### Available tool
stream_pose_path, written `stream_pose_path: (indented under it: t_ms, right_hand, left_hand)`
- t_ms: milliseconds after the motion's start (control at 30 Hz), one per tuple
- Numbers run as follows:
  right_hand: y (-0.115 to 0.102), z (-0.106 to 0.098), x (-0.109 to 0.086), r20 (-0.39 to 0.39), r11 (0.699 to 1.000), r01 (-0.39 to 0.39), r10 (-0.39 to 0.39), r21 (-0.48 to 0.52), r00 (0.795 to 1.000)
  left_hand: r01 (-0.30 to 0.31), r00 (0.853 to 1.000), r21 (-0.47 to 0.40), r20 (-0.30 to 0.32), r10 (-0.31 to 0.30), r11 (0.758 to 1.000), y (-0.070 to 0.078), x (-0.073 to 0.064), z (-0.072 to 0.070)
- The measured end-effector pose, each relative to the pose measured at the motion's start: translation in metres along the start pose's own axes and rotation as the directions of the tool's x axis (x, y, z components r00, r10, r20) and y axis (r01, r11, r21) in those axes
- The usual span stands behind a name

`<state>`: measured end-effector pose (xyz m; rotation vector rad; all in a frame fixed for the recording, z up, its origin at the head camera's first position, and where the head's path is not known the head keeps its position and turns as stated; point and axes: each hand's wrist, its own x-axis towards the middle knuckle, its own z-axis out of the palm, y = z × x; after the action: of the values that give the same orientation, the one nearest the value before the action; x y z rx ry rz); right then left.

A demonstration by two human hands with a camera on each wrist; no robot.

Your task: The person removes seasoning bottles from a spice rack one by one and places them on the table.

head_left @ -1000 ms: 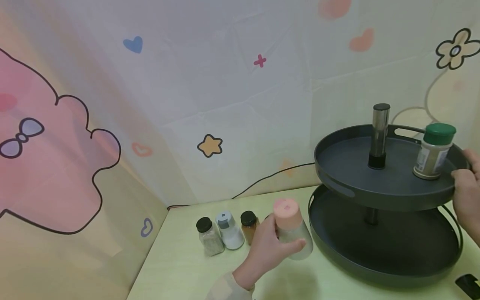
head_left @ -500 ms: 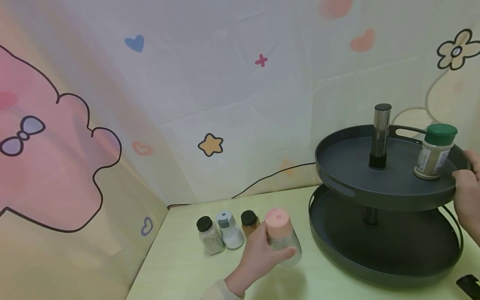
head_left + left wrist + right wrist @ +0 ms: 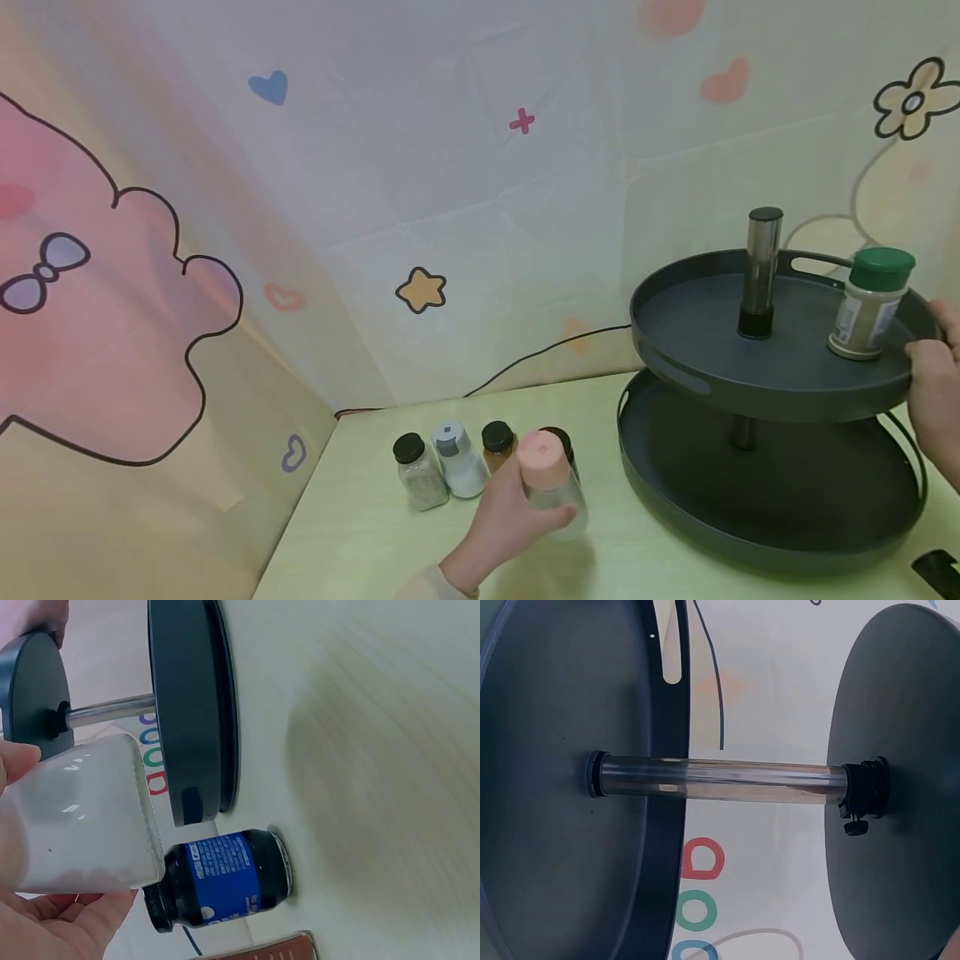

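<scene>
My left hand (image 3: 498, 521) grips a shaker bottle with a pink cap (image 3: 545, 460), tilted a little and held off the table. In the left wrist view the frosted bottle (image 3: 82, 817) sits between thumb and fingers. Behind it stands a dark jar with a blue label (image 3: 225, 877); only its black lid and one side show in the head view. At the right, my right hand (image 3: 933, 400) pinches the rim of the upper tray (image 3: 697, 333) of a black two-tier rack. A green-capped seasoning jar (image 3: 866, 308) stands on that tray near the hand.
Left of the held bottle stand a black-lidded jar of pale seasoning (image 3: 422, 475), a white shaker with a grey-blue top (image 3: 461, 462) and a black-lidded brown jar (image 3: 498, 446). The lower tray (image 3: 810, 500) spreads beneath the upper one. A black object (image 3: 937, 572) lies lower right.
My left hand has moved the pink-capped bottle left and down, away from the rack. The dark jar's lid now shows behind it. My right hand stays on the tray rim.
</scene>
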<state>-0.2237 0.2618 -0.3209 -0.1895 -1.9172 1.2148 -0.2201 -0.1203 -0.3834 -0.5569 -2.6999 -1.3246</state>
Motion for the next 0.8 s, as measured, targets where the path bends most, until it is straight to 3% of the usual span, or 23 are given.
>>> stream_pose_path:
  t_ms: [233,800]
  right_hand:
    - [0.000,0.000,0.000,0.016,1.000,-0.004,0.005,-0.004,1.000]
    - [0.001,0.000,0.000,0.000,1.000,-0.013,0.013,-0.009,1.000]
  left_hand:
    - [-0.001,1.000,0.010,0.000,0.001,1.000,-0.008,-0.001,0.000]
    - [0.093,0.995,0.046,-0.032,-0.091,0.995,-0.030,-0.002,-0.003]
